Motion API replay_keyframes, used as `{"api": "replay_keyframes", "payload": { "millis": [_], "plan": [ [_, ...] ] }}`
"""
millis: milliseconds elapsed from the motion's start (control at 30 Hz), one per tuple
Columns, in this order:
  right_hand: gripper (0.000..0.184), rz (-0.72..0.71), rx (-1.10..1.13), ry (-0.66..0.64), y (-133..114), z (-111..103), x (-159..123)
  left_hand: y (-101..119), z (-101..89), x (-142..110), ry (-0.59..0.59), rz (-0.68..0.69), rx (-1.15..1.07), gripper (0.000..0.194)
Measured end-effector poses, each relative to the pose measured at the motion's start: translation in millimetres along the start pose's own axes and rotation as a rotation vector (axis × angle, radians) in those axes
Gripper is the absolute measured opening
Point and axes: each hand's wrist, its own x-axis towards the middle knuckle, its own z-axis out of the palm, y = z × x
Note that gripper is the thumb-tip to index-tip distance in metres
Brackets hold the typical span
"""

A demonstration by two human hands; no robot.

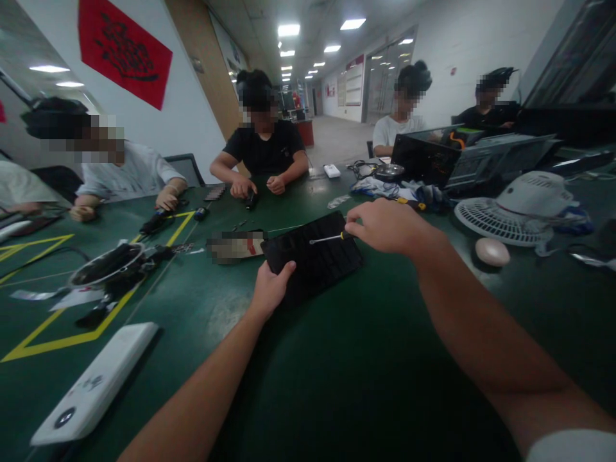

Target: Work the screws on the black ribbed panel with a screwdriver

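A flat black rectangular panel [317,256], its exact kind unclear, is held tilted over the green table at the middle. My left hand [275,285] grips its near left corner, thumb lying on top. In my right hand [385,226] is a screwdriver [330,240], its yellow-and-black handle mostly hidden by curled fingers. The metal shaft points left across the panel; whether its tip touches the surface I cannot tell. Just left of the panel lies a partly blurred beige object with a red patch [240,246].
Around the green table [192,346] several people sit working. Near left lies a white oblong device [96,385], with a ring-shaped part and cables [108,263] beyond it. At right are a white fan [520,208], a pale mouse [491,252] and an opened computer case [462,157].
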Motion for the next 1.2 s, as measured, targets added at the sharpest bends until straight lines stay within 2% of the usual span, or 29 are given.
{"api": "replay_keyframes", "payload": {
  "millis": [300,400,633,967,1200],
  "plan": [
    [0.038,-0.005,0.045,-0.017,4.1,4.0,5.7,-1.3,-0.3,-0.1,-0.002,-0.006,-0.024,0.055],
    [0.040,-0.046,0.019,0.004,6.3,4.7,4.9,-0.7,-0.5,-0.8,-0.008,0.007,-0.023,0.054],
    [0.017,-0.101,0.022,0.101,7.5,8.7,3.8,-7.6,0.0,1.5,-0.003,0.018,-0.020,0.051],
    [0.023,-0.005,0.009,0.191,2.3,6.5,0.0,-6.3,3.1,1.9,-0.007,0.015,-0.034,0.047],
    [0.030,-0.080,0.005,0.184,6.3,7.7,2.4,-9.3,3.6,4.3,-0.009,0.028,-0.031,0.048]
  ]
}}
